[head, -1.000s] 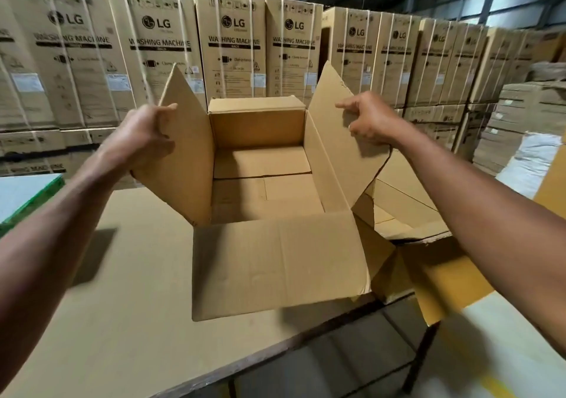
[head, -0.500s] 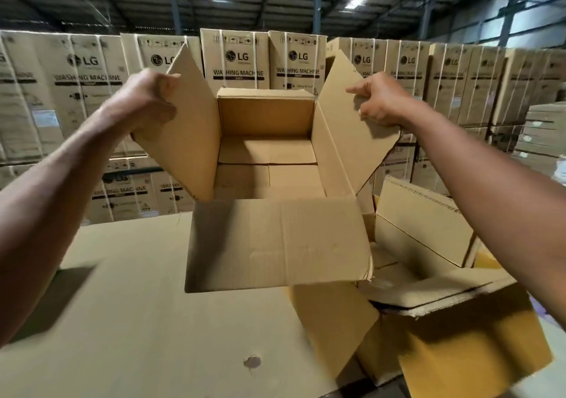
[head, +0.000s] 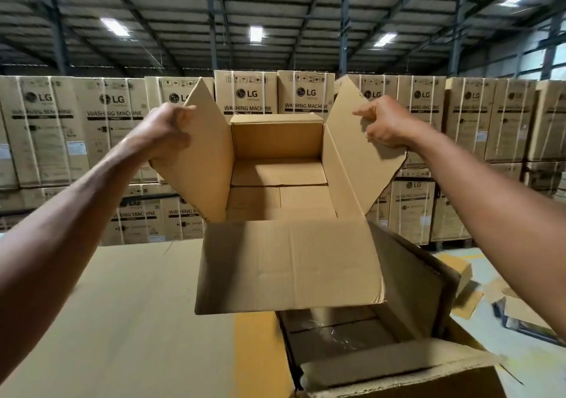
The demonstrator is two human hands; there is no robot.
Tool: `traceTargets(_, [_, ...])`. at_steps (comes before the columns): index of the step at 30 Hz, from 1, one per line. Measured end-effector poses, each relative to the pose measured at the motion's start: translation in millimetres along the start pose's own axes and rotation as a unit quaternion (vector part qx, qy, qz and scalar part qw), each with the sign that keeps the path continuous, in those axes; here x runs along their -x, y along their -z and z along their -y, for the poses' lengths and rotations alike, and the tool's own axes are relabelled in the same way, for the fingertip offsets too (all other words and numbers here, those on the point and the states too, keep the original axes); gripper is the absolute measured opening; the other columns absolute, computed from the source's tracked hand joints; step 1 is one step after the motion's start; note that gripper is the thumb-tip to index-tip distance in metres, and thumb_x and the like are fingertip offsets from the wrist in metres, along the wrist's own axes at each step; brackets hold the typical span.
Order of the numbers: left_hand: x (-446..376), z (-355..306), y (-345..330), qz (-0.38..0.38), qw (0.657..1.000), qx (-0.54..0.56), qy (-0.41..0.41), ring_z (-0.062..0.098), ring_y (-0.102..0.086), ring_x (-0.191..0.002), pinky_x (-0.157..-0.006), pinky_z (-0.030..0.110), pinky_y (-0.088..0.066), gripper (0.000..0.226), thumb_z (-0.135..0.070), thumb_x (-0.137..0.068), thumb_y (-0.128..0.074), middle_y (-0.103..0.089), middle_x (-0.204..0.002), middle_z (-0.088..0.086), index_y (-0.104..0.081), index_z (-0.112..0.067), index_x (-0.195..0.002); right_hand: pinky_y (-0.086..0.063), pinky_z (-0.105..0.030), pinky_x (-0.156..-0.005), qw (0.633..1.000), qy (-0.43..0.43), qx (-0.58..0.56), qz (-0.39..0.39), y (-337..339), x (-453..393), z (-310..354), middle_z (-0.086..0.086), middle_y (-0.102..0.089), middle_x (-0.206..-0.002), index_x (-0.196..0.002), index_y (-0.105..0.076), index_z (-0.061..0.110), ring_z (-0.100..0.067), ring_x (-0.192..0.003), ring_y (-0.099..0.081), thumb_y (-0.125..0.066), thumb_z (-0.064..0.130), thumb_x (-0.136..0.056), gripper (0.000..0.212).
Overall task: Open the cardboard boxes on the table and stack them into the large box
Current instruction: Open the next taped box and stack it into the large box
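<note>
I hold an opened brown cardboard box (head: pixel 288 269) in the air, its mouth toward me and its four flaps spread. My left hand (head: pixel 162 134) grips the left side flap. My right hand (head: pixel 384 124) grips the right side flap. The box is empty inside. Below it, at the lower right, stands the large box (head: pixel 407 364) with its top open; another opened box lies inside it, partly hidden by the held one. The held box hangs above the large box's left part and the table's right end.
The cardboard-covered table (head: pixel 122 321) fills the lower left. A wall of stacked LG washing machine cartons (head: pixel 107 128) runs across the back. Flat cardboard pieces (head: pixel 520 311) lie on the floor at the right.
Both hands have raised the opened box higher and carried it rightward over the large box. My view has tilted up toward the ceiling. The grips on the side flaps are unchanged.
</note>
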State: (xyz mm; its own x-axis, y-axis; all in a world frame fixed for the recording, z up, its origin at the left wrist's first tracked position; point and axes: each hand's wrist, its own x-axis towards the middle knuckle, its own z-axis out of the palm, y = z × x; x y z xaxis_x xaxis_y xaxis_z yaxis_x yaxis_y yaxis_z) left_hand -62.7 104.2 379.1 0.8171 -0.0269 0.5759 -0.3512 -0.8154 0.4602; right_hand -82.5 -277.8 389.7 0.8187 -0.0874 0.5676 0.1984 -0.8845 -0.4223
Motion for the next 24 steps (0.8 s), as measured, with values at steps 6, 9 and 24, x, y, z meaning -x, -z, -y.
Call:
traceTargets(6, [1.3, -38.6, -50.0, 0.008, 1.0, 0.028, 0.009, 0.018, -0.063, -0.098, -0.061, 0.013, -0.052, 0.062, 0.008, -0.084, -0.053, -0.059, -0.14, 0.011, -0.049, -0.009, -0.143, -0.041, -0.028, -0.085, 0.999, 0.014, 0.029, 0.023, 25.0, -12.3, -59.6, -0.007, -0.05, -0.147, -0.146, -0.048, 0.016, -0.025, -0.124, -0.052, -0.058, -0.012, -0.087, 0.066])
traceTargets(9, [4.8, -57.8, -75.6, 0.02, 0.999, 0.037, 0.017, 0.018, -0.062, -0.1, -0.052, 0.009, -0.047, 0.065, 0.01, -0.086, -0.052, -0.054, -0.146, 0.012, -0.045, -0.009, -0.147, -0.039, -0.03, -0.082, 0.997, 0.019, 0.052, 0.045, 27.4, -17.6, -88.5, -0.009, -0.055, -0.142, -0.145, -0.049, 0.016, -0.02, -0.109, -0.053, -0.058, -0.011, -0.087, 0.065])
traceTargets(24, [17.7, -49.6, -214.3, 0.13, 0.989, 0.038, 0.064, 0.025, -0.052, -0.132, -0.098, 0.033, -0.047, 0.075, 0.003, -0.081, -0.063, -0.049, -0.149, 0.007, -0.042, -0.015, -0.15, -0.045, -0.027, -0.089, 0.981, -0.025, 0.077, 0.175, -57.8, -12.1, -203.2, -0.008, -0.063, -0.133, -0.141, -0.054, 0.013, -0.024, -0.117, -0.061, -0.066, -0.011, -0.08, 0.066])
